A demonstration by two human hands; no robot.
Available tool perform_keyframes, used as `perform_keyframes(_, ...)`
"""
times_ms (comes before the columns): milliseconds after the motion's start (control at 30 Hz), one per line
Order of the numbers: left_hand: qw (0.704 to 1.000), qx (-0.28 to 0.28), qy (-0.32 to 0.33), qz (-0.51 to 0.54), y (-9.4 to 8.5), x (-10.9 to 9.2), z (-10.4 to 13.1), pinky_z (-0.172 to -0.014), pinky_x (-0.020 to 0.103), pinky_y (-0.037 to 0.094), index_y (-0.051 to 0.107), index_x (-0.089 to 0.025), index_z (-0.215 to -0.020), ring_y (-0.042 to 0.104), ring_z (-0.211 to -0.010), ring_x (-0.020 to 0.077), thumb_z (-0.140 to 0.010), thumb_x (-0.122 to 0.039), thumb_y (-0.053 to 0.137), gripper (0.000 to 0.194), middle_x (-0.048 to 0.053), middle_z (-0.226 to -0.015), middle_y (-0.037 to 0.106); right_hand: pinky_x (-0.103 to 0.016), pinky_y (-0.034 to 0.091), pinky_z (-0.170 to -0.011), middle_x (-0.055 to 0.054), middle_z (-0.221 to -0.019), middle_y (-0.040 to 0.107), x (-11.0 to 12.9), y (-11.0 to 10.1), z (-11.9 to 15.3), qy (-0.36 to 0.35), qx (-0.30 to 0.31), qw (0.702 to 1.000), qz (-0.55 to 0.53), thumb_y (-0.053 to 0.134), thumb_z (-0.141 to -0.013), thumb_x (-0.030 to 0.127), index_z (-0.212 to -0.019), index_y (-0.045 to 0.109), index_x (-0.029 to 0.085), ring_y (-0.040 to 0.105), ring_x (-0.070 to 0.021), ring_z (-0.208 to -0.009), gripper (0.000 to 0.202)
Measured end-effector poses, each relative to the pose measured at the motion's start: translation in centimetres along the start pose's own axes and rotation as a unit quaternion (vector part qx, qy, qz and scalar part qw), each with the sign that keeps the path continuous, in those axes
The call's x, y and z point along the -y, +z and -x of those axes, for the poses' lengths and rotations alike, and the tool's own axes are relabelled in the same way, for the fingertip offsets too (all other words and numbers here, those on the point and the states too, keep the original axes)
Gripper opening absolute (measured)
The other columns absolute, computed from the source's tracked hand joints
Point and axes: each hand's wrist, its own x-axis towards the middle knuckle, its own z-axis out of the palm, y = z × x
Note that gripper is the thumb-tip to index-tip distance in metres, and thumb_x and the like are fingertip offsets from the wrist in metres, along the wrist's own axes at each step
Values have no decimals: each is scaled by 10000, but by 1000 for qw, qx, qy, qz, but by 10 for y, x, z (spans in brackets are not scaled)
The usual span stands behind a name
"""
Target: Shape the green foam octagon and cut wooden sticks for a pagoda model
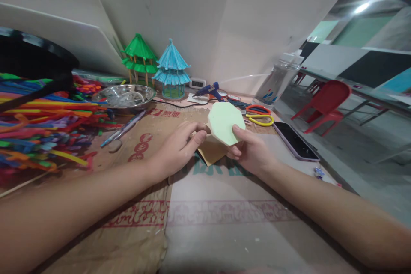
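A flat, light green octagonal piece (pixel 225 122) is tilted up above the table, with a pale edge showing its thickness. My right hand (pixel 253 150) grips its lower right side, thumb on the green face and fingers underneath. At the piece's left edge is my left hand (pixel 180 147), its fingers curled and thumb and index close together; the fingertips are partly hidden, so what they pinch cannot be made out. Below the octagon, a yellow-brown square (pixel 212 156) lies between my hands, partly covered.
Pipe cleaners (pixel 48 124) pile up at left beside a metal bowl (pixel 123 96). Behind stand green (pixel 139 58) and blue (pixel 171 70) model pavilions. A glue gun (pixel 208 90), yellow-handled scissors (pixel 261 120), a phone (pixel 297 141) and a clear container (pixel 278 79) lie beyond or right.
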Motion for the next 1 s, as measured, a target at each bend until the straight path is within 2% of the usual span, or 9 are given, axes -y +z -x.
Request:
perform_keyframes(133, 998, -7, 61, -4, -1, -3, 2, -892, 360, 470, 594, -204, -934, 601, -958, 210, -1005, -367, 430, 242, 53, -970, 663, -211, 210, -396, 71, -430, 432, -4, -3, 0, 6, 21, 1000, 19, 728, -783, 514, -772, 591, 174, 280, -67, -389, 367)
perform_keyframes(267, 998, -10, 63, -4, -1, -7, 4, -808, 323, 464, 565, -204, -833, 587, -859, 189, -993, -399, 483, 265, 27, -854, 623, -205, 232, -396, 60, -440, 451, -9, -7, -3, 9, 40, 998, 49, 752, -775, 559, -693, 542, 179, 332, -70, -401, 442)
perform_keyframes(400, 998, -18, 68, -4, 0, -8, 6, -765, 303, 443, 543, -200, -785, 573, -818, 175, -974, -371, 535, 256, 13, -819, 603, -190, 262, -413, 51, -527, 537, -12, -7, -5, 18, 27, 998, 56, 816, -726, 546, -810, 553, 183, 388, -64, -421, 457)
perform_keyframes(533, 995, -21, 94, 5, 1, -7, 7, -755, 292, 423, 547, -198, -785, 562, -810, 166, -971, -338, 564, 234, 3, -809, 606, -182, 279, -417, 62, -552, 544, -12, -6, -6, 16, 39, 997, 62, 829, -720, 538, -877, 536, 192, 392, -60, -430, 481)
perform_keyframes(767, 992, 4, 123, -5, -1, -10, 6, -816, 318, 426, 576, -198, -832, 556, -848, 182, -1023, -292, 424, 262, 18, -823, 616, -174, 280, -409, 73, -611, 533, -12, -5, -5, 10, 58, 997, 50, 829, -731, 509, -979, 541, 210, 399, -64, -459, 483)
perform_keyframes(1000, 988, 4, 138, -73, -3, -14, 7, -787, 337, 426, 578, -190, -796, 547, -813, 192, -1009, -312, 410, 298, 32, -801, 620, -173, 263, -423, 69, -639, 537, -12, -5, -4, 14, 48, 998, 39, 841, -722, 485, -977, 555, 204, 388, -53, -466, 476)
